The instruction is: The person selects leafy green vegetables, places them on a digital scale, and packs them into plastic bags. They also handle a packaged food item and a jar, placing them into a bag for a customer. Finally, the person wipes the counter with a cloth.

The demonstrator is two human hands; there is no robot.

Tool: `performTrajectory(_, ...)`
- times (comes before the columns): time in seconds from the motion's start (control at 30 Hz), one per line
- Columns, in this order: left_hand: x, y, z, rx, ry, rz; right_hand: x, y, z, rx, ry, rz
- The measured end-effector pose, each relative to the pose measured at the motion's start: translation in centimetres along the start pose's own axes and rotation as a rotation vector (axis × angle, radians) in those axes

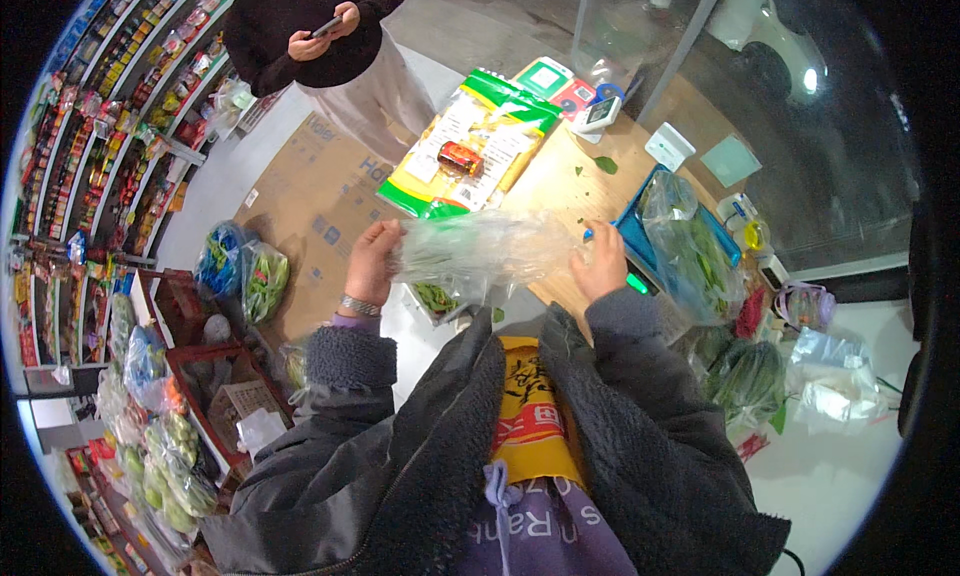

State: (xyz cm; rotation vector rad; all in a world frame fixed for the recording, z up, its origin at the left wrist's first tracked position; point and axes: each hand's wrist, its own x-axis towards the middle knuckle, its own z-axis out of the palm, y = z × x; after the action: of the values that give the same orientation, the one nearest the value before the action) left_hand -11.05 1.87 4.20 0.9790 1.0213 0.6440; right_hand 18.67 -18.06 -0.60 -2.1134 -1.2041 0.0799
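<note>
A transparent plastic bag is stretched flat between my two hands, above the near edge of the wooden counter. My left hand grips its left end. The right end is pinched by my right hand, beside a blue tray. In that tray sits a plastic bag of green vegetables. Just beyond the stretched bag lies a large yellow and green package, and a small red-labelled jar rests on it. Beneath the bag, leafy greens show in a container, partly hidden.
A person stands across the counter holding a phone. Loose leaves and a small white display device are on the counter. Bagged greens lie at left, near stocked shelves. More bagged vegetables are at right.
</note>
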Motion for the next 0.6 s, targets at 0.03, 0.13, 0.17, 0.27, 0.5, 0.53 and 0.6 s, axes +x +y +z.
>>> performTrajectory(0.03, -0.4, 0.0, 0.9, 0.059, -0.064, -0.006, -0.6, -1.9, -0.1, 0.042, 0.037, -0.261)
performTrajectory(0.13, -2.1, -0.7, 5.3, 0.196, -0.25, -0.043, -1.1, -7.0, 1.1, 0.129, -0.074, -0.597)
performTrajectory(0.17, -2.6, -0.7, 6.6, 0.192, -0.354, -0.008, -0.6, -7.9, 1.4, 0.102, -0.192, -0.648)
performTrajectory(0.27, -3.2, 1.2, 5.6, 0.298, -0.73, 0.128, 3.0, -8.2, 2.0, 0.019, -0.457, -0.086)
performTrajectory(0.5, -1.1, 1.2, -6.2, 1.568, 0.373, 0.717, 2.4, -8.5, 2.7, 0.406, -0.247, 0.063)
performTrajectory(0.53, -0.5, 0.1, -7.9, 1.514, 0.526, 0.731, 1.2, -8.5, 3.9, 0.373, -0.318, -0.028)
performTrajectory(0.6, 0.0, -3.0, -11.9, 1.571, 0.595, 0.472, 0.0, -7.3, 7.8, 0.043, -0.599, -0.313)
